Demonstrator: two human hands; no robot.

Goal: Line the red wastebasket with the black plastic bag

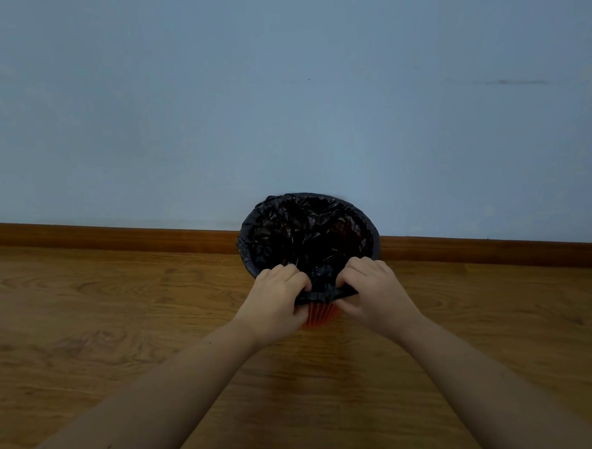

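Note:
The red wastebasket (pixel 319 315) stands on the floor against the wall; only a patch of its mesh side shows between my hands. The black plastic bag (pixel 305 230) sits inside it, crumpled, with its edge folded over the rim all around. My left hand (pixel 280 299) and my right hand (pixel 373 289) both pinch the bag's edge at the near rim, with a bunched bit of plastic between them. Both forearms reach in from the bottom of the view.
A wooden floor (pixel 121 319) spreads around the basket. A brown skirting board (pixel 117 235) runs along the foot of a pale blue wall (pixel 280 87) right behind the basket.

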